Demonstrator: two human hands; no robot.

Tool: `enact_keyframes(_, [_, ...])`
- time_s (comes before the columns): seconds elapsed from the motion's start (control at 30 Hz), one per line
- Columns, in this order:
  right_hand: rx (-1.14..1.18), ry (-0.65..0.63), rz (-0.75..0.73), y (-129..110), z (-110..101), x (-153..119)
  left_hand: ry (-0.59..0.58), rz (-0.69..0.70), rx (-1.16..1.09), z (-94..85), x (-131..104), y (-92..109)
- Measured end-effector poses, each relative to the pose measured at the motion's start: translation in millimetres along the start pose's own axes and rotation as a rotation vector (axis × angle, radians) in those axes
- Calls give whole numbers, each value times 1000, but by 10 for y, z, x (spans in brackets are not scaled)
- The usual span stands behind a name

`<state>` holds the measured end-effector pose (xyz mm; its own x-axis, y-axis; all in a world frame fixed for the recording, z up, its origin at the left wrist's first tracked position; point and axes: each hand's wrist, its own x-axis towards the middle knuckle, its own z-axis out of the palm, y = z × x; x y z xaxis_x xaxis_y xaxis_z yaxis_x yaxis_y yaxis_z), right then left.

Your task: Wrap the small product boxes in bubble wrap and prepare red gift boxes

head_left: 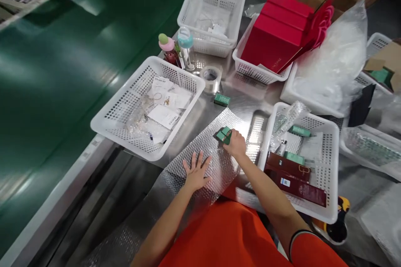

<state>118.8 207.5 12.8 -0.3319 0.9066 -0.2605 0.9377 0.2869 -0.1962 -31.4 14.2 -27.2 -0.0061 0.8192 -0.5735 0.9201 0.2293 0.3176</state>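
Note:
A long sheet of bubble wrap (184, 162) lies across the metal table in front of me. My left hand (196, 172) rests flat on it with the fingers spread. Farther up the sheet, my right hand (235, 142) grips small green boxes (224, 134) side by side over the wrap. Another small green box (222, 100) lies on the table beyond the wrap, close to a roll of clear tape (211, 78).
White baskets stand left with papers (147, 152), at the back (203, 35), and right with boxes (334, 167). Red bags (275, 29) fill another basket. Two bottles (171, 52) (186, 46) stand behind the tape. A plastic bag (335, 54) bulges at right.

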Motion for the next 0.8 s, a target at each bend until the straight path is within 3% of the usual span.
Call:
enact_keyframes(0.37, [40,-19,-8,-82,30,-253,-18,-14,21,-61,-25,34])
enact_keyframes(0.63, [63,15,9,-37,69,-170,18,1,28,-42,-49,21])
enact_keyframes(0.8, [79,-11,9,-14,78,-150,-12,-34,69,-188,-98,124])
